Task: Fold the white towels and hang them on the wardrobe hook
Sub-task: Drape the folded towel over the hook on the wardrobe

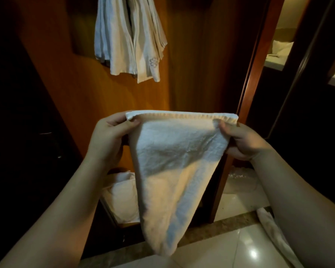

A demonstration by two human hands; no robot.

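Pinching the white towel's (174, 161) top corners, both hands (108, 136) hide their fingers behind it.

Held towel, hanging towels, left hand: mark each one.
held towel (178, 151), head view, middle of its cloth
hanging towels (128, 35), head view, middle of the bunch
left hand (110, 138), head view, back of the hand

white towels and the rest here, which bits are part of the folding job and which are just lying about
Job: white terry towel pinched at its top corners by left hand and right hand; white towels hanging on the wooden wardrobe.

Lying about: white cloth on the tiled floor; white pillow-like bundle low in the wardrobe.
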